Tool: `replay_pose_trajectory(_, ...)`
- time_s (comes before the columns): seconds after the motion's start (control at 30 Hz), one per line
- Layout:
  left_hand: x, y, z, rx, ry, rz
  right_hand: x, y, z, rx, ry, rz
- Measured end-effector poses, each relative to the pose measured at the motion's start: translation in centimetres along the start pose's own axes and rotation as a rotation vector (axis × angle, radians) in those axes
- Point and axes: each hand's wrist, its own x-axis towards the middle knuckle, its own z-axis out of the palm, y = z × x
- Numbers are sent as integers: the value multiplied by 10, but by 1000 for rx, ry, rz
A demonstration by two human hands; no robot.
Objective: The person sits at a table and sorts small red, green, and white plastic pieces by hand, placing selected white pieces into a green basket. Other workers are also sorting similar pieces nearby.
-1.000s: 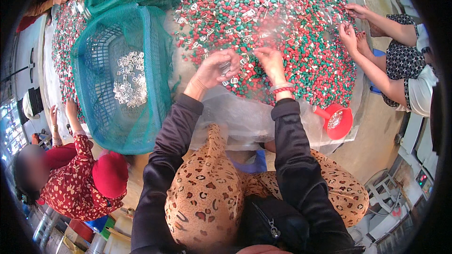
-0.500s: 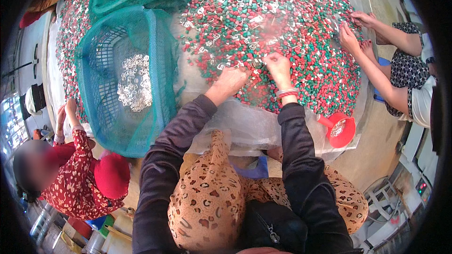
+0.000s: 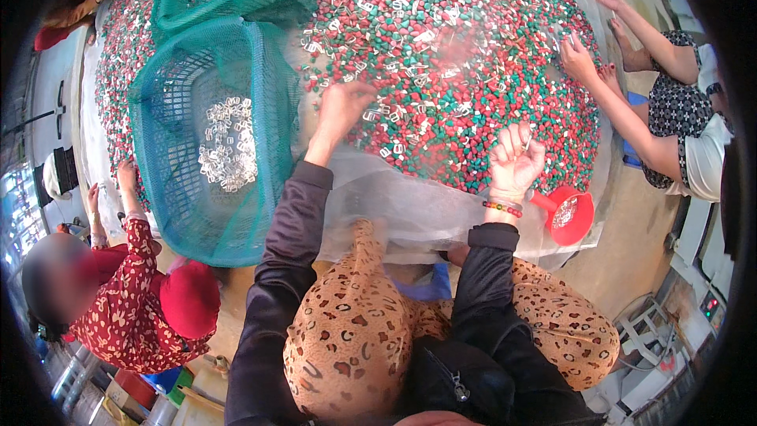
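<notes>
“Sorting white buckle-like pieces [image 3: 393, 148] from red-and-green pellets [image 3: 505, 83], seemingly. Grips, in the head view?”
“Left hand [image 3: 343, 107]: can't tell. Right hand [image 3: 514, 163] seems to pinch a pale sliver [image 3: 527, 140]. Several pieces lie between them; next calls for a fine pinch.”

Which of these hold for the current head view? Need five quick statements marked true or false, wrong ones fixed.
1. The left hand is closer to the nearer basket than the right hand is. True.
2. The red scoop with pale bits in it lies left of the basket. False: that red scoop lies by the pile's near right edge.
3. The beaded bracelet is on the left wrist. False: the beaded bracelet is on the right wrist.
4. Pale pieces lie in the nearer basket. True.
5. The large pile is all one colour. False: the large pile mixes red and green pieces with pale ones.
</notes>
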Motion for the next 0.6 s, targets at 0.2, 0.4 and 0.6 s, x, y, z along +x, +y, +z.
replay_pose_trajectory(0.2, 5, 7, -29, 36, 22, -106, 6, -6, 21, -293, -2, 67)
replay_pose_trajectory(0.4, -10, -13, -9, 262, 52, -125, 21, 17, -8, -57, 223, 111)
replay_pose_trajectory(0.6, -26, -29, 25, 256, 100, 119, 8, 56, -54, 367, 488, 213)
